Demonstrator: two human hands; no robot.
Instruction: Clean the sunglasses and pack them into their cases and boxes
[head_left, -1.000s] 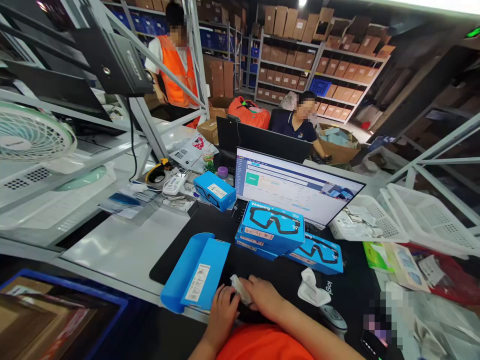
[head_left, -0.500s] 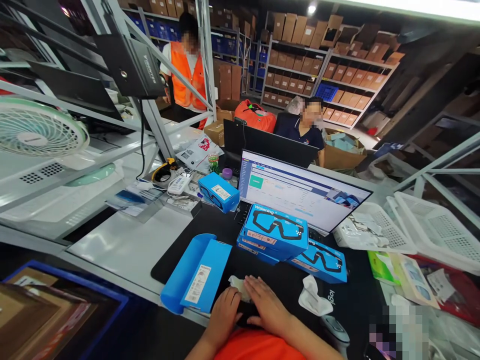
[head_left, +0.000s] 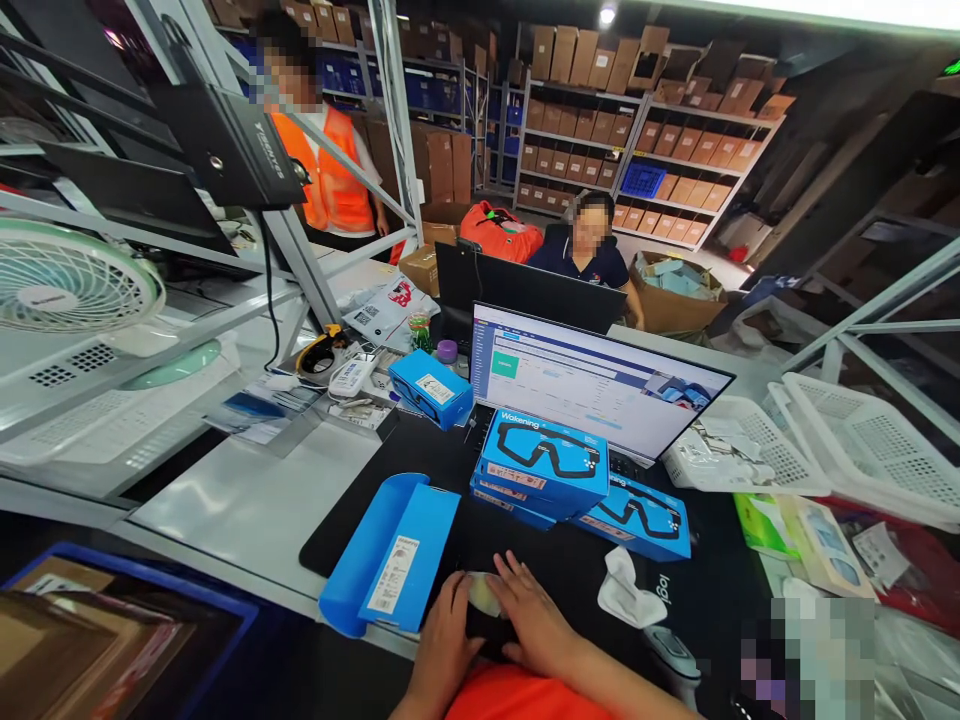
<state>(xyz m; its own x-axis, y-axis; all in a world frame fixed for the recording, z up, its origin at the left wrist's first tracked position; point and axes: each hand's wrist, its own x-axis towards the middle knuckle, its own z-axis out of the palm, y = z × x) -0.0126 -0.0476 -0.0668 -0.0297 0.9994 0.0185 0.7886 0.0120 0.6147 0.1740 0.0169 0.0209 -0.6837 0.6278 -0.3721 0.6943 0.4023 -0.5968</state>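
Observation:
My left hand (head_left: 448, 632) is at the near edge of the black desk mat (head_left: 352, 500), its fingers closed on a small pale, rounded, partly see-through thing (head_left: 485, 594). Its kind is unclear, and the fingers hide part of it. My right hand (head_left: 538, 618) lies against the other side of it, fingers stretched out and thumb apart. Left of my hands lies an opened blue box (head_left: 405, 560) with a white label and a curved flap. Beyond them are stacked blue goggle boxes (head_left: 544, 455), with another goggle box (head_left: 637, 518) beside the stack.
A crumpled white tissue (head_left: 628, 590) and a grey handheld scanner (head_left: 673, 655) lie to the right. Behind the boxes stands a lit monitor (head_left: 592, 370). White baskets (head_left: 885, 440) occupy the right side, a fan (head_left: 67, 285) the left. Two people are across the desk.
The crumpled white covering seen at my fingertips no longer shows; a smoother rounded surface does. My right fingers have spread slightly. The standing person has shifted left, and the view has turned a little.

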